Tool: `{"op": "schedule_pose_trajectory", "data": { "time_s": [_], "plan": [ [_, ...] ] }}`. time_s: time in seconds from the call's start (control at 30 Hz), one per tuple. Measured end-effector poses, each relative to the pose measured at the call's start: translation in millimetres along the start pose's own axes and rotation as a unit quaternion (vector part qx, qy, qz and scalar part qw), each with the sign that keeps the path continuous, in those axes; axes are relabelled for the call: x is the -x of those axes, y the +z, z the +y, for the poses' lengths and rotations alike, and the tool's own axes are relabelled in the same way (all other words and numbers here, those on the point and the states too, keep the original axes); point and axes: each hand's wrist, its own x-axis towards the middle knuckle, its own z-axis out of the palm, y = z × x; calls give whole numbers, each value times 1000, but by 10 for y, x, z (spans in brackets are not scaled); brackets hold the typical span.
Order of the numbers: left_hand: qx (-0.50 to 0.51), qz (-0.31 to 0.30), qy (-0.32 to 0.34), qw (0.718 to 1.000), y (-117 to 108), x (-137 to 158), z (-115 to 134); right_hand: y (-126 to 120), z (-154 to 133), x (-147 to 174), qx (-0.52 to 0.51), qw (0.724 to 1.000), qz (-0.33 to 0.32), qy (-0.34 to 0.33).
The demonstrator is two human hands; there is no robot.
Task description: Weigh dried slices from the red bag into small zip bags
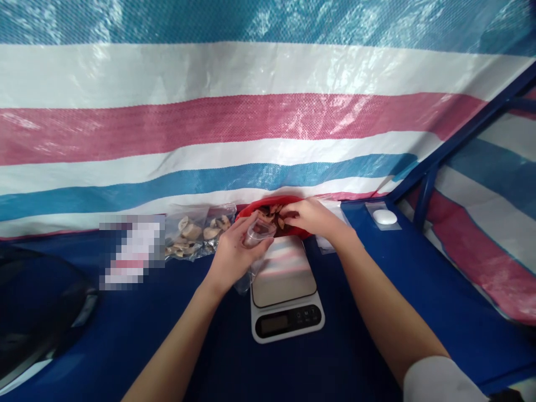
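Note:
My left hand (pixel 234 252) is wrapped around a clear plastic bag (pixel 258 232), whose mouth gapes toward the red basin (pixel 288 200). Brown dried slices (pixel 273 210) lie in that basin. Over its right side reaches my right hand (pixel 313 216), fingers bent and pinching at a dried slice (pixel 281 222). My fingers partly cover the pieces there. Just in front of the basin sits a white kitchen scale (pixel 288 287), its display dark. The lower end of the bag hangs beside the scale's left edge.
Left of the basin lie two clear bags of pale dried slices (pixel 190 231). A blurred-out paper (pixel 136 251) is farther left, near a black rounded object (pixel 37 307). At right, a small white oval item (pixel 384 217) rests on plastic. Striped tarpaulin (pixel 251 117) walls the blue table's back.

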Motion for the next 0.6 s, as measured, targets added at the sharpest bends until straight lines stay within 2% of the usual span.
{"op": "schedule_pose_trajectory", "data": {
  "time_s": [0.2, 0.6],
  "plan": [
    [-7, 23, -6, 1000, -12, -14, 4, 231, -133, -81, 178, 980, -33, 86],
    [-7, 22, -17, 1000, -9, -1, 10, 360, -131, -109, 215, 972, -57, 77]
  ]
}}
